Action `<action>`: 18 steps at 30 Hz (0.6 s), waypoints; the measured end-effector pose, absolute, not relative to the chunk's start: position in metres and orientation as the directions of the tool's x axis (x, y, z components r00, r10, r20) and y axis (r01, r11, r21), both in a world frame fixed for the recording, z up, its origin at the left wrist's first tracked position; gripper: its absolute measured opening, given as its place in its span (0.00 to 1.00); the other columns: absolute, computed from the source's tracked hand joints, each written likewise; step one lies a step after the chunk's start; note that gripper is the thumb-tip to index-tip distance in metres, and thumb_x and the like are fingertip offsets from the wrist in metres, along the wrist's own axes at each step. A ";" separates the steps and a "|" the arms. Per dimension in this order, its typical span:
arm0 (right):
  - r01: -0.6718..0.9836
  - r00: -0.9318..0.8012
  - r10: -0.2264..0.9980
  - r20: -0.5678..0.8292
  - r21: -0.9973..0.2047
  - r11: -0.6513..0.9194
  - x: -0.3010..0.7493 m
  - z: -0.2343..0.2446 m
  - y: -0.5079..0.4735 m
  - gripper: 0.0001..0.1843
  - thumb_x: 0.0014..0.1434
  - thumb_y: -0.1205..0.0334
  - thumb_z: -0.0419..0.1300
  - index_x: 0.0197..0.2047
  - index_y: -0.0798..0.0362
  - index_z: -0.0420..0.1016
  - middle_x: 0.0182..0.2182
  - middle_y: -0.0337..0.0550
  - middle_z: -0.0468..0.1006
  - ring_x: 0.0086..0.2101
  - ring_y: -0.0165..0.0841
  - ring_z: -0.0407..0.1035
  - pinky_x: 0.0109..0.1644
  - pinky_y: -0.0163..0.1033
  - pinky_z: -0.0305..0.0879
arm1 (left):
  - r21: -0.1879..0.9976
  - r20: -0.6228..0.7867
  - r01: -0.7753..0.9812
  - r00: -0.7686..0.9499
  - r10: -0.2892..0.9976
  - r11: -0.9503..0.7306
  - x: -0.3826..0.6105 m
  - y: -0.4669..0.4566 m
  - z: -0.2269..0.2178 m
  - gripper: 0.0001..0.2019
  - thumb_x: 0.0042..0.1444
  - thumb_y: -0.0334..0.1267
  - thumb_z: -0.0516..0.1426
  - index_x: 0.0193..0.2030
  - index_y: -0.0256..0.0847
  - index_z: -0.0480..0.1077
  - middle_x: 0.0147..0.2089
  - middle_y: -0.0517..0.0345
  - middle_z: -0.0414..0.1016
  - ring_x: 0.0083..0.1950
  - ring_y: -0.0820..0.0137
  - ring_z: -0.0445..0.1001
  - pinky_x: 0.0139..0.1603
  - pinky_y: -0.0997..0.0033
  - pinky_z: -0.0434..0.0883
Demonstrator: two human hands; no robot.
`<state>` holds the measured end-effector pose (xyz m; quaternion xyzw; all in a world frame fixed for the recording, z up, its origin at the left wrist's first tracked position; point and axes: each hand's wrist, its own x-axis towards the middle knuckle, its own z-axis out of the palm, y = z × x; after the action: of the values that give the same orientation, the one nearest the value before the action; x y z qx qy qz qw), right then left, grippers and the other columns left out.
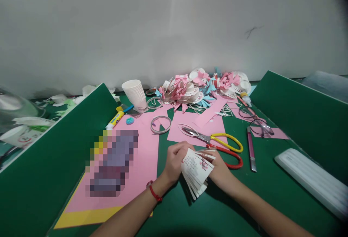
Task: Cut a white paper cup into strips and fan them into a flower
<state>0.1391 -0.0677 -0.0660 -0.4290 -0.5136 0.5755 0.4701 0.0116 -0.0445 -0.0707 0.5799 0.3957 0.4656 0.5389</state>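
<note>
Left hand (175,161) and right hand (219,169) both grip a fringed paper cup (196,171) — seemingly empty.

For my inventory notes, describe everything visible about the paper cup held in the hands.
The paper cup looks like thin white card with a small pinkish print on its side. Its wall is slit into many long strips that fan out downward. It is held tilted over the green table, the left hand gripping its upper left edge and the right hand its right side. Nothing else visibly touches it.
</note>
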 end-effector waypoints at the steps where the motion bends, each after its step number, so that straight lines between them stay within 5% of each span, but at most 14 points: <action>1: -0.106 -0.201 0.979 -0.023 -0.993 -0.045 0.141 -0.066 -0.066 0.08 0.40 0.65 0.61 0.14 0.53 0.69 0.14 0.35 0.65 0.21 0.29 0.57 0.26 0.34 0.57 | 0.994 0.111 -0.047 0.265 0.958 -0.102 0.011 -0.045 -0.071 0.16 0.51 0.43 0.49 0.19 0.36 0.66 0.20 0.58 0.62 0.24 0.71 0.59 0.26 0.71 0.57; 6: -0.157 -0.246 0.967 -0.066 -0.982 -0.107 0.144 -0.072 -0.063 0.11 0.42 0.62 0.61 0.13 0.55 0.67 0.13 0.34 0.63 0.18 0.26 0.55 0.23 0.32 0.55 | 0.996 0.092 -0.044 0.304 0.948 -0.083 0.010 -0.046 -0.074 0.17 0.52 0.45 0.49 0.20 0.36 0.67 0.20 0.58 0.63 0.22 0.72 0.59 0.25 0.71 0.56; 12: -0.421 -0.236 0.964 -0.123 -0.881 -0.215 0.136 -0.066 -0.066 0.11 0.49 0.58 0.59 0.34 0.54 0.76 0.27 0.43 0.77 0.30 0.36 0.70 0.37 0.40 0.64 | 0.988 0.155 -0.006 0.167 0.974 -0.156 0.011 -0.045 -0.071 0.15 0.55 0.45 0.48 0.40 0.38 0.69 0.37 0.54 0.71 0.38 0.66 0.67 0.38 0.71 0.62; 18: -0.048 -0.340 0.939 0.055 -0.998 0.040 0.137 -0.060 -0.074 0.10 0.50 0.72 0.55 0.34 0.52 0.75 0.30 0.39 0.76 0.32 0.34 0.68 0.38 0.38 0.65 | 0.992 0.089 0.077 0.133 0.987 -0.100 0.013 -0.043 -0.072 0.22 0.58 0.47 0.41 0.31 0.36 0.71 0.26 0.56 0.69 0.27 0.69 0.63 0.30 0.71 0.61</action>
<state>0.1375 -0.0740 -0.0602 -0.3833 -0.5807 0.5769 0.4278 0.0128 -0.0425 -0.0723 0.5749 0.4626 0.4686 0.4857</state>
